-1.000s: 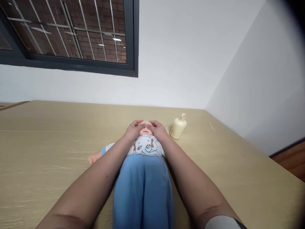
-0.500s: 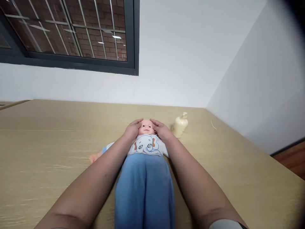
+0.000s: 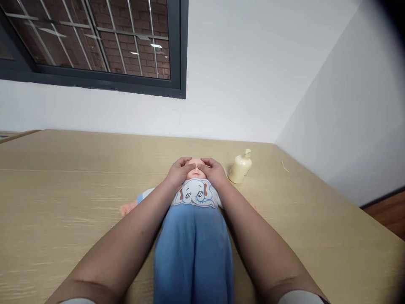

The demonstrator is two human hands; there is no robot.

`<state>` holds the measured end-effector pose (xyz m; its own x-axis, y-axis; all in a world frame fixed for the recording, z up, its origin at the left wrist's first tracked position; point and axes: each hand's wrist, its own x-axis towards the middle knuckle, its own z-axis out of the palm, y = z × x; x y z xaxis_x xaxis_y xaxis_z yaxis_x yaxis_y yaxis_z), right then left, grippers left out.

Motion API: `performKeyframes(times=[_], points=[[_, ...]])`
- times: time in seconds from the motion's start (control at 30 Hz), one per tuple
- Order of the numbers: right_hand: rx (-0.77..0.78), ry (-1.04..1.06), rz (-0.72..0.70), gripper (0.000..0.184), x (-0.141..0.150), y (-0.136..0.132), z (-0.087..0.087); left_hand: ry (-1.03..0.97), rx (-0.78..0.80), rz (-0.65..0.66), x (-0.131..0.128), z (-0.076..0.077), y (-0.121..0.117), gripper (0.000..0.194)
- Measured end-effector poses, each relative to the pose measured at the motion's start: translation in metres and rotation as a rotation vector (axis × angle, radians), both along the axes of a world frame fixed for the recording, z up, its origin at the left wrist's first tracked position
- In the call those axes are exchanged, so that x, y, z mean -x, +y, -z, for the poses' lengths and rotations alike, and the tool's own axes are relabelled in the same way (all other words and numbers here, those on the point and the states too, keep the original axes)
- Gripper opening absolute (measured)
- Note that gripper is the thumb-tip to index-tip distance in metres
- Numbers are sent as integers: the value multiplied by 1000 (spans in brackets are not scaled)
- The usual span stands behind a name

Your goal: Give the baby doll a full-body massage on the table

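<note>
A baby doll (image 3: 193, 249) lies on its back, its head pointing away from me. It wears blue trousers and a white top with an elephant face on the chest. My left hand (image 3: 179, 172) curves round the left side of its head, and my right hand (image 3: 214, 172) does the same on the right. Both thumbs rest across the doll's eyes and hide them, while the mouth still shows between my hands. My forearms cover much of the doll's arms; its left-side hand (image 3: 128, 208) pokes out beyond my left forearm.
A cream pump bottle (image 3: 240, 167) stands upright on the wooden table (image 3: 79, 169), right of the doll's head. Farther right lies a thin pale strip (image 3: 285, 166). White walls (image 3: 237, 84) meet behind the table, with a dark-framed barred window (image 3: 104, 38) at upper left.
Both thumbs have slid inward from the sides of the doll's face and now cover its eyes. The bottle has stayed where it stood; the view has shifted slightly.
</note>
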<state>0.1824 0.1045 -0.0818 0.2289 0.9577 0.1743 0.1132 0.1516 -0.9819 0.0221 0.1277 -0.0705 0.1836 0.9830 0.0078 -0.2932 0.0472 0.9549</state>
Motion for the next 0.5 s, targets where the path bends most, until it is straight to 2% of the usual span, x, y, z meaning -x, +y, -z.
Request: performKeyframes(times=[0.27, 0.5], points=[[24, 124, -106, 45, -11, 7, 14, -52, 28, 29, -1, 7, 8, 40], [96, 231, -145, 45, -10, 0, 7, -66, 53, 20, -1, 11, 13, 37]])
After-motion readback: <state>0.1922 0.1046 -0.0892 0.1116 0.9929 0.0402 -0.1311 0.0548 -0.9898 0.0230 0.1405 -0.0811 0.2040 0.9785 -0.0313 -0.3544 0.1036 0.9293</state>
